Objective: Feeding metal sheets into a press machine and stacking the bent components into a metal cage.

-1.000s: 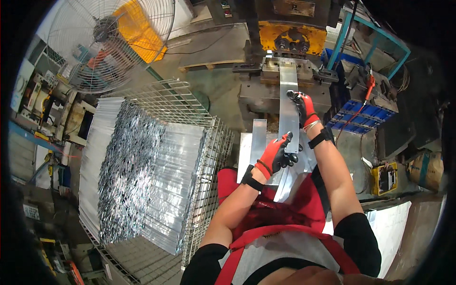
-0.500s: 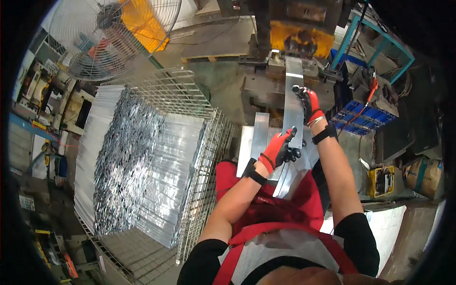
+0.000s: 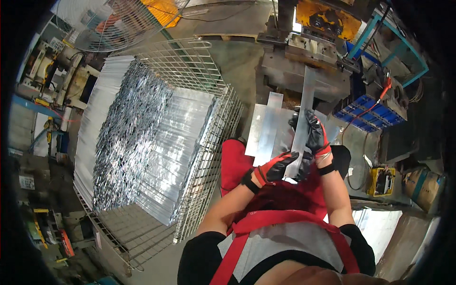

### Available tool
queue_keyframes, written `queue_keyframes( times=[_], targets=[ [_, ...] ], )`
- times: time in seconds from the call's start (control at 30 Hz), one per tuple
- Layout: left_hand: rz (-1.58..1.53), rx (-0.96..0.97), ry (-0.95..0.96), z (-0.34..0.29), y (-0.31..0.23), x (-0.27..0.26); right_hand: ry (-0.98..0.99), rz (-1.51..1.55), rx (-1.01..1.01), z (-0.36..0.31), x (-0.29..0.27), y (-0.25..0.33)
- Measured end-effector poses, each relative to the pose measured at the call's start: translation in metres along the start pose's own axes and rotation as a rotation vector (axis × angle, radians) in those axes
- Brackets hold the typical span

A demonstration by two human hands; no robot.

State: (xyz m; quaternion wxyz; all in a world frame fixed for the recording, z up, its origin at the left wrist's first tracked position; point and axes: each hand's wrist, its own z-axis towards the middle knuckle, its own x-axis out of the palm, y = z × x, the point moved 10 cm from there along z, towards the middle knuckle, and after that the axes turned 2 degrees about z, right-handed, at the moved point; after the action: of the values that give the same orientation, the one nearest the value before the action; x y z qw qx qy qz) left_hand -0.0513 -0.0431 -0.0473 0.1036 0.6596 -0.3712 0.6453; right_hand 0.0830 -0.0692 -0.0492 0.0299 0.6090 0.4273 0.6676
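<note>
A long flat metal strip stands tilted in front of my body, turned partly on its edge. My left hand, in a red and black glove, is closed round its near end. Farther up the strip, my right hand, gloved alike, grips it from the right side; some fingers are hidden behind the metal. To the left of the held piece, another flat metal strip lies on a pale sheet over my lap. More shiny metal shows behind my hands, partly covered.
A wire mesh cage at the left holds stacked metal strips. Beyond it stands a wire-guarded fan. A machine with a yellow part stands ahead. At the right are a blue crate and a small yellow bin.
The held strip has come back from the machine toward me and tipped from flat onto its edge. My right hand has drawn nearer, beside my left. The view has shifted too.
</note>
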Motion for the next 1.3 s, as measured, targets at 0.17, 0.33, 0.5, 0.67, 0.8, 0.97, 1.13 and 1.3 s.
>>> queue_keyframes(
  times=[0.17, 0.33, 0.5, 0.67, 0.8, 0.97, 1.13, 1.3],
  targets=[
    [1.624, 0.011, -0.770, -0.046, -0.064, -0.032, -0.115, -0.301, -0.023, -0.031, -0.041, -0.002],
    [2.055, -0.053, -1.119, -0.062, -0.088, -0.071, -0.159, -0.284, -0.152, -0.072, -0.058, 0.022],
    [2.454, 0.119, -1.101, -0.046, -0.083, -0.060, -0.220, -0.324, -0.302, -0.113, -0.072, 0.049],
    [2.356, 0.225, -0.710, 0.010, -0.007, -0.033, -0.213, -0.268, -0.432, -0.137, -0.082, 0.061],
    [2.459, -0.221, -0.603, 0.042, 0.048, -0.057, -0.279, -0.331, -0.296, -0.138, -0.092, 0.055],
    [2.163, 0.026, -0.624, 0.035, 0.036, -0.055, -0.311, -0.350, -0.249, -0.147, -0.095, 0.057],
    [1.952, 0.286, -0.668, 0.020, 0.008, -0.037, -0.413, -0.432, -0.317, -0.133, -0.088, 0.056],
    [1.098, 0.340, -0.562, 0.014, -0.028, -0.014, -0.533, -0.802, -0.541, -0.106, -0.077, 0.089]
  ],
)
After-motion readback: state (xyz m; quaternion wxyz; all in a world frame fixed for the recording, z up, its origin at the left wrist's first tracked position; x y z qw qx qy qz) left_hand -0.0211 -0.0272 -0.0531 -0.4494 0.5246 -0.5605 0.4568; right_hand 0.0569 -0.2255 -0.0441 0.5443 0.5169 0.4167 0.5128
